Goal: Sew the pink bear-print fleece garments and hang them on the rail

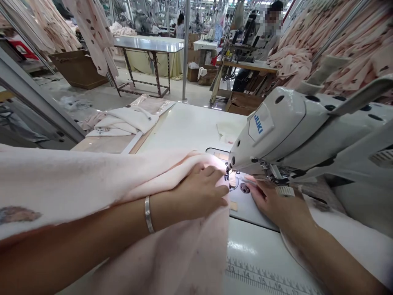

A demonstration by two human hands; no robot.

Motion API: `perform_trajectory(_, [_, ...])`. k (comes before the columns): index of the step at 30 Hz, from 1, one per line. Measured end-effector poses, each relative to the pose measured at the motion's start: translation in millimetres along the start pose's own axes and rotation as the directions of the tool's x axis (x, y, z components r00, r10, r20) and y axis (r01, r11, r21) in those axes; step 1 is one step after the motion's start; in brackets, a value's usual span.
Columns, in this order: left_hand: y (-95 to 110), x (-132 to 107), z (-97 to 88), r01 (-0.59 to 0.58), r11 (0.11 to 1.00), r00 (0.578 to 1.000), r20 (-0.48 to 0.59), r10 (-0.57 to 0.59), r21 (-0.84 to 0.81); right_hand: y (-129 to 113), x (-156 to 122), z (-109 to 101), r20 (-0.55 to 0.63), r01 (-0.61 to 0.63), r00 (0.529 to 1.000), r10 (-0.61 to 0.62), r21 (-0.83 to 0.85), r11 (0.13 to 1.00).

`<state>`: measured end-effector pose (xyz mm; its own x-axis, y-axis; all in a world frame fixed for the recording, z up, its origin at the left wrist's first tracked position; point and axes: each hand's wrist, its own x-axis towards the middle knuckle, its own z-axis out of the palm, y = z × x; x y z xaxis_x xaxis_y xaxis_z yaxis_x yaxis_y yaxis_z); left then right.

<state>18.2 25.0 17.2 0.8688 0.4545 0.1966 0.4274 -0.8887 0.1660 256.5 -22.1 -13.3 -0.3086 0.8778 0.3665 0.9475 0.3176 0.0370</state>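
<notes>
My left hand [199,190], with a silver bangle [149,214] at the wrist, rests on pale pink plush fabric [76,174] just left of the needle. Its fingers curl over a fold, and some tips are hidden in the cloth. The fabric spreads left under my forearm and hangs over the table's front. Under the arm of the white sewing machine [276,127], my right hand [276,200] lies beside the lit needle plate [232,180]. Its thumb and fingers are apart, with the far fingertips partly hidden. More pink cloth [353,233] lies behind my right wrist.
The white machine table [184,127] has a printed ruler [260,278] at its front. Folded pale pieces [123,121] lie at the left on a side board. Beyond stand a metal table [150,44], a brown bin [78,67], hanging garments and a person [264,41] at another machine.
</notes>
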Motion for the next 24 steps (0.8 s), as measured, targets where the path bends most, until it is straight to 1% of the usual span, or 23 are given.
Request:
perform_trajectory(2, [6,-4,-1.8,-0.058,0.998,0.998,0.003,0.058,0.016,-17,-6,-14,-0.023,0.147,0.989,-0.145,0.078,0.986])
perform_trajectory(3, [8,-7,-1.7,-0.083,0.997,0.996,0.013,0.083,0.005,-28,-9,-22,-0.032,0.249,0.968,-0.247,0.139,0.958])
perform_trajectory(4, [9,-9,-0.9,-0.099,0.995,0.995,0.020,0.099,-0.017,-40,-12,-29,-0.037,0.351,0.935,-0.351,0.207,0.913])
perform_trajectory(5, [9,-11,0.6,-0.108,0.993,0.994,0.018,0.109,-0.040,-51,-16,-35,-0.049,0.445,0.891,-0.450,0.282,0.850])
perform_trajectory(6, [8,-12,2.5,-0.117,0.991,0.993,0.008,0.117,-0.061,-60,-19,-39,-0.057,0.499,0.858,-0.511,0.331,0.801])
perform_trajectory(7, [6,-11,4.5,-0.119,0.990,0.993,-0.003,0.120,-0.073,-67,-21,-42,-0.065,0.527,0.837,-0.544,0.366,0.767])
perform_trajectory(8, [3,-10,6.4,-0.120,0.989,0.993,-0.013,0.120,-0.081,-71,-23,-43,-0.068,0.532,0.831,-0.552,0.385,0.754])
perform_trajectory(10, [-3,-6,9.0,-0.114,0.990,0.993,-0.022,0.113,-0.080,-73,-24,-42,-0.066,0.501,0.851,-0.520,0.398,0.769])
perform_trajectory(14, [-9,1,10.3,-0.114,0.992,0.993,-0.051,0.111,-0.048,-67,-22,-37,-0.072,0.467,0.872,-0.484,0.419,0.779])
perform_trajectory(17, [-10,3,11.9,-0.112,0.993,0.993,-0.048,0.110,-0.030,-65,-22,-36,-0.065,0.461,0.874,-0.481,0.422,0.781])
perform_trajectory(20, [-13,8,14.7,-0.059,0.998,0.997,-0.041,0.058,-0.024,-62,-20,-32,-0.088,0.460,0.879,-0.469,0.415,0.784])
perform_trajectory(24, [-24,24,13.9,0.029,0.999,0.999,-0.037,-0.030,-0.032,-51,-13,-24,-0.087,0.450,0.886,-0.455,0.398,0.800])
